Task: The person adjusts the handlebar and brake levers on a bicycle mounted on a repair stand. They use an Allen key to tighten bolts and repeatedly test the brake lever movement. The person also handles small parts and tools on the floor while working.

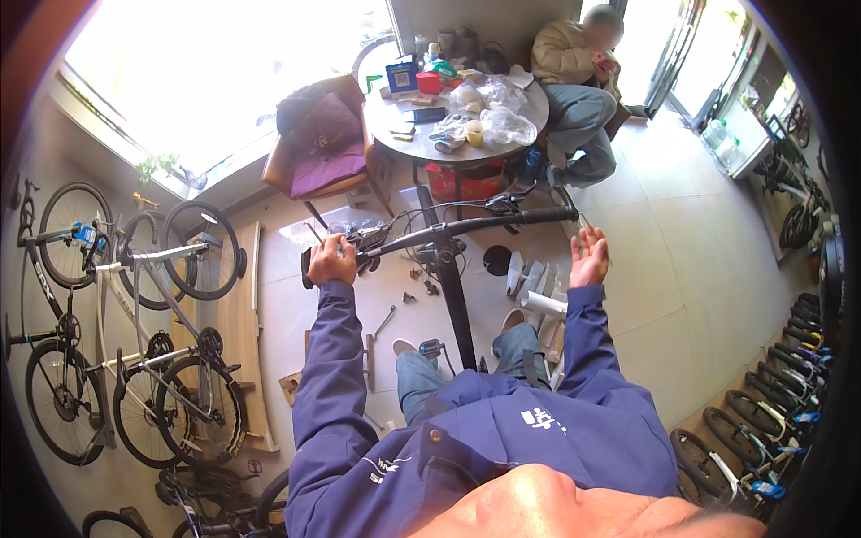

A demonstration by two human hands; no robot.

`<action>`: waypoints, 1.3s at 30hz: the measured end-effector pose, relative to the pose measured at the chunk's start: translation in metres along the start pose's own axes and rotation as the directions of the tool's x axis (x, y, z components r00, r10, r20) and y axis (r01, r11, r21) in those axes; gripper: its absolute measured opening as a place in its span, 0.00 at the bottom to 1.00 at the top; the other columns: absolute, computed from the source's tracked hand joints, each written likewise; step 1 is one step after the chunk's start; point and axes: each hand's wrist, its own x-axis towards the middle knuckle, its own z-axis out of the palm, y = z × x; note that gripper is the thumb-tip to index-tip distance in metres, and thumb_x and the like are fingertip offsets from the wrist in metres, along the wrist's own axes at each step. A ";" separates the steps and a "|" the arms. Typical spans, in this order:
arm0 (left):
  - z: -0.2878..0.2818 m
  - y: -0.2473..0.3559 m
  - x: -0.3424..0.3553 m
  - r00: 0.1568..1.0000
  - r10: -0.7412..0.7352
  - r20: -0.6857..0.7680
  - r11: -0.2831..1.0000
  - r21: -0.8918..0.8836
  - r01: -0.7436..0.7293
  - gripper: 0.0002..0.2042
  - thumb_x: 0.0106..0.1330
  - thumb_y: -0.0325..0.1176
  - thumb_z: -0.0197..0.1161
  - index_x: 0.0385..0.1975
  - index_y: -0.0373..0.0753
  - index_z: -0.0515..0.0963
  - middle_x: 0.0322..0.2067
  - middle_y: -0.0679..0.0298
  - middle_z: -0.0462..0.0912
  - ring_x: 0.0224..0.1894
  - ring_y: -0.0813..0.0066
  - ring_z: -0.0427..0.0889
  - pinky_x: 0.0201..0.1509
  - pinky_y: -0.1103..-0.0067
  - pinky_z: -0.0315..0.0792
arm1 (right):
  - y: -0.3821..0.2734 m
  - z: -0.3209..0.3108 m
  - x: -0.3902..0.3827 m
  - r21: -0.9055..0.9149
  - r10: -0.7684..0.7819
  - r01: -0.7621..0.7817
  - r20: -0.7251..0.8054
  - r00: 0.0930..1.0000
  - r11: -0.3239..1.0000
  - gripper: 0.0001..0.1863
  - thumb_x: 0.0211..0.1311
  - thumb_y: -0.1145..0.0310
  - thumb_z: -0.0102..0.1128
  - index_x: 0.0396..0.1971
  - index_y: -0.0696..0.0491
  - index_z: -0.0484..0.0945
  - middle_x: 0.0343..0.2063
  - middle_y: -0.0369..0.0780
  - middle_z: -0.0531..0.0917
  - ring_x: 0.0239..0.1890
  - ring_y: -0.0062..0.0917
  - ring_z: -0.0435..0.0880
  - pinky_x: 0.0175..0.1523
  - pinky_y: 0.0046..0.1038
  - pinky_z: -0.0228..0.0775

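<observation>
A black bicycle handlebar (pixel 489 221) spans the space in front of me, joined to a black frame tube (pixel 454 309) that runs down between my legs. My left hand (pixel 334 261) is closed around the bar's left end, beside the brake lever and cables. My right hand (pixel 588 257) is just below the right grip (pixel 549 215), palm turned up and fingers apart. A thin light piece (pixel 584 219) shows above those fingertips; whether they touch it I cannot tell. Below the bar, a pedal (pixel 431 348) shows near my shoe.
A round table (pixel 395 134) crowded with bags and boxes stands ahead, with a chair (pixel 336 143) at its left and a seated person (pixel 578 90) at its right. Tools such as a wrench (pixel 384 320) lie on the floor. Bicycles (pixel 134 332) line the left; several wheels (pixel 753 421) stand at right.
</observation>
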 end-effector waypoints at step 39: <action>0.001 -0.005 -0.001 1.000 0.016 0.016 1.000 0.020 -0.017 0.07 0.68 0.39 0.67 0.39 0.49 0.90 0.39 0.62 0.90 0.43 0.55 0.88 0.48 0.64 0.81 | 0.021 0.046 0.099 -0.152 0.118 -0.086 0.218 0.969 0.985 0.29 0.87 0.42 0.40 0.65 0.50 0.75 0.48 0.45 0.92 0.42 0.30 0.91 0.51 0.30 0.84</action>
